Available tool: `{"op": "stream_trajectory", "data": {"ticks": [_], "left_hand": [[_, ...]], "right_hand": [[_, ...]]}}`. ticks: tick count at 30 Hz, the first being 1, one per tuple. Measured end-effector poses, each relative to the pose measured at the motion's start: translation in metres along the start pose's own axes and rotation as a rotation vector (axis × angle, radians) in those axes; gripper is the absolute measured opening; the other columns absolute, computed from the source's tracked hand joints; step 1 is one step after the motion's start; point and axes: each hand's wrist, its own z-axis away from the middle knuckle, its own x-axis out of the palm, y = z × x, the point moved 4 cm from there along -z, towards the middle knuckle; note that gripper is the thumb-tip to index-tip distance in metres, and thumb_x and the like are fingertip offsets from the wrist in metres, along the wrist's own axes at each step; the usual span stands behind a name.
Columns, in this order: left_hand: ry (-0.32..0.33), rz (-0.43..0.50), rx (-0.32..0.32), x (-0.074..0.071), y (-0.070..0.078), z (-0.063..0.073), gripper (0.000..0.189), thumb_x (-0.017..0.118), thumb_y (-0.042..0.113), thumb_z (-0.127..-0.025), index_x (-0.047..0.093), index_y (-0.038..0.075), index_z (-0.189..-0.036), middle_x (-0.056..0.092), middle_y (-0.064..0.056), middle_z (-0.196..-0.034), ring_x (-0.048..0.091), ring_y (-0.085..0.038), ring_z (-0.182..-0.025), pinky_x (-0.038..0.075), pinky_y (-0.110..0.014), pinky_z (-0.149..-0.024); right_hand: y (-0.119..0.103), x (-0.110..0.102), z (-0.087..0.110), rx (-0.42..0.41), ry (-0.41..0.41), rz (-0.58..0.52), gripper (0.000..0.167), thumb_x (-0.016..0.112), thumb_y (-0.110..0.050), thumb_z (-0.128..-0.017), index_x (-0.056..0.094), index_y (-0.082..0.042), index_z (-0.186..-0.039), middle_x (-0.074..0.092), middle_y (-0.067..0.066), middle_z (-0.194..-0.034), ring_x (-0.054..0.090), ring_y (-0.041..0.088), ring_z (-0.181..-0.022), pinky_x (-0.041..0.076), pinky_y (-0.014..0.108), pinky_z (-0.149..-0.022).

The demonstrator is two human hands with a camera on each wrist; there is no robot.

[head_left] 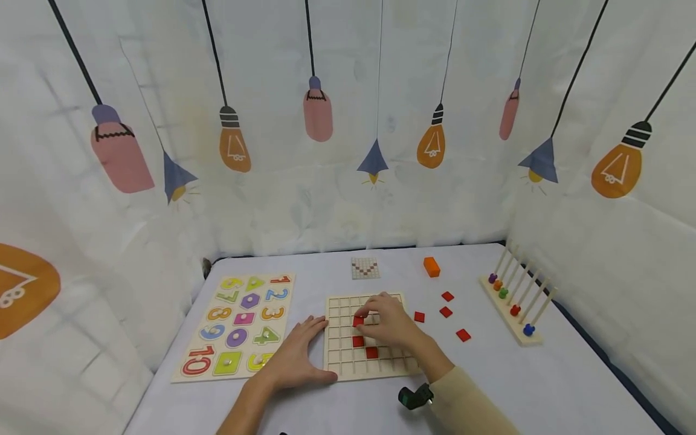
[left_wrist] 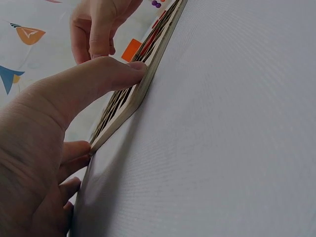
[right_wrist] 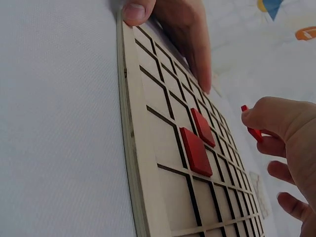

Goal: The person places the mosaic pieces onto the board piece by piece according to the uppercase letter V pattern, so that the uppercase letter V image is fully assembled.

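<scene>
A pale wooden grid board (head_left: 339, 365) lies on the white table, with two red square tiles (right_wrist: 196, 150) seated side by side diagonally in its cells. My right hand (head_left: 388, 320) pinches a third red tile (right_wrist: 253, 129) between thumb and fingertips, tilted above the board in the right wrist view. At the board's left side, my left hand (head_left: 299, 356) is spread. Its thumb (left_wrist: 126, 73) rests on the near corner and its fingertips touch the left edge; no tile is in this hand.
Several loose red tiles (head_left: 446, 312) lie right of the board. Behind are a small patterned card (head_left: 365, 268) and an orange block (head_left: 432, 267). A number puzzle board (head_left: 182, 368) is at left, a pegged rack with coloured beads (head_left: 522, 329) at right.
</scene>
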Motion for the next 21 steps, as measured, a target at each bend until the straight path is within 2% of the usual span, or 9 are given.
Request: {"op": "stream_trajectory", "data": {"ticks": [8,13,21], "left_hand": [[0.001,-0.001,0.0,-0.001,0.0,-0.001,0.126,0.095,0.074,-0.068,0.046,0.019,-0.17,0.042,0.002,-0.179,0.024,-0.034,-0.174,0.02,-0.064,-0.142],[-0.002,-0.002,0.002,-0.001,0.0,0.0,0.127,0.095,0.074,-0.068,0.046,0.017,-0.17,0.043,0.001,-0.179,0.024,-0.034,-0.174,0.019,-0.064,-0.142],[0.002,0.0,0.021,-0.001,0.0,0.0,0.127,0.096,0.073,-0.068,0.047,0.016,-0.169,0.044,-0.002,-0.178,0.025,-0.036,-0.173,0.02,-0.065,-0.142]], "right_hand": [[-0.008,0.015,-0.011,-0.002,-0.038,0.064,0.021,0.088,-0.039,-0.094,0.086,-0.034,-0.115,0.073,-0.017,-0.113,0.059,0.014,-0.119,0.051,0.051,-0.111],[-0.012,0.023,-0.013,0.003,-0.052,0.091,0.017,0.088,-0.039,-0.095,0.086,-0.037,-0.112,0.073,-0.018,-0.111,0.058,0.012,-0.117,0.051,0.049,-0.111],[-0.013,0.031,-0.015,0.011,-0.081,0.102,0.017,0.088,-0.036,-0.095,0.087,-0.035,-0.112,0.073,-0.018,-0.111,0.056,0.011,-0.118,0.049,0.047,-0.109]]}}
